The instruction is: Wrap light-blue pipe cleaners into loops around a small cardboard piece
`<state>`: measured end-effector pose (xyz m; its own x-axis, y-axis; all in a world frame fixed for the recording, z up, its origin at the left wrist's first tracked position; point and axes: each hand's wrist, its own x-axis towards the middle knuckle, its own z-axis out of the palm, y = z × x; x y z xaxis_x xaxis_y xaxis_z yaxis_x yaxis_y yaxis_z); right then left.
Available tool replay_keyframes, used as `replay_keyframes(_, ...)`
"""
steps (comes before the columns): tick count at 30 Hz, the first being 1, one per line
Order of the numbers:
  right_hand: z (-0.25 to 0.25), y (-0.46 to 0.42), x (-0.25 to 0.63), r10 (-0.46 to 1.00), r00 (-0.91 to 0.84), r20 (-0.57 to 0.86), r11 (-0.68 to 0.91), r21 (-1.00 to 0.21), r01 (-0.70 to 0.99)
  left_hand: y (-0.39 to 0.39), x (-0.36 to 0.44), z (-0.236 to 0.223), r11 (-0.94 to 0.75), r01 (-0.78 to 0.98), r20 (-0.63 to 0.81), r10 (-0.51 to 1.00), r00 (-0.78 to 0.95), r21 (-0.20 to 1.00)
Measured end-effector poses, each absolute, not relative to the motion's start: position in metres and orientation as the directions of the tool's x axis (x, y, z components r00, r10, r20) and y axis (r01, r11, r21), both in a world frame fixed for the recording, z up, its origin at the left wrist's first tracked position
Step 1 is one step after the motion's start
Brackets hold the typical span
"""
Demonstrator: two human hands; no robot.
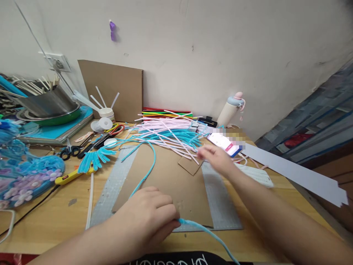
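Observation:
My left hand [154, 213] is closed around a long light-blue pipe cleaner [204, 228]. One end of this fuzzy strand runs down to the right past the table's front edge; more of it comes out behind the hand and curves over a cardboard sheet [171, 180]. My right hand [215, 158] is above the right side of that sheet, by the pipe cleaner pile and a phone [224, 143]. Its fingers are curled together and slightly blurred, so anything between them is hidden. Pink pipe cleaners [160, 127] and blue pipe cleaners [176, 138] lie heaped beyond the sheet.
A grey cutting mat [220, 202] lies under the cardboard. Left are a yellow glue gun [67, 177], scissors [70, 150], a blue fuzzy bundle [93, 158] and a flowered blue piece [33, 180]. A bottle [231, 108] and white strip [295, 173] are on the right.

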<state>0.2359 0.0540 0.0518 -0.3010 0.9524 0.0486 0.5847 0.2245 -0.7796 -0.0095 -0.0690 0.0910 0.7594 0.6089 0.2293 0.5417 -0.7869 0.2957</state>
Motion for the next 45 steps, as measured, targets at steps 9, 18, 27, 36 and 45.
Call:
replay_keyframes(9, 0.056, -0.038, 0.178, 0.380, -0.839, -0.390, -0.734, -0.679, -0.017, -0.061, -0.019, 0.082, -0.809, 0.587, 0.365, 0.555, 0.748, 0.028)
replay_keyframes(18, 0.065, -0.030, 0.180, 0.208, -0.897, -0.390, -0.849, -0.528, 0.033, -0.065, -0.022, 0.087, -0.817, 0.570, 0.422, 0.550, 0.720, 0.093)
replay_keyframes(27, 0.068, -0.037, 0.173, 0.325, -0.832, -0.450, -0.775, -0.631, 0.039, -0.062, -0.020, 0.085, -0.865, 0.497, 0.377, 0.438, 0.816, -0.069)
replay_keyframes(36, 0.075, -0.040, 0.165, 0.518, -0.733, -0.441, -0.632, -0.775, 0.019, -0.060, -0.009, 0.085, -0.811, 0.575, 0.457, 0.472, 0.753, -0.108)
replay_keyframes(45, 0.060, -0.047, 0.168, 0.763, -0.634, 0.124, 0.450, -0.806, 0.385, -0.065, -0.003, 0.077, -0.693, 0.662, 0.349, 0.719, 0.601, 0.285)
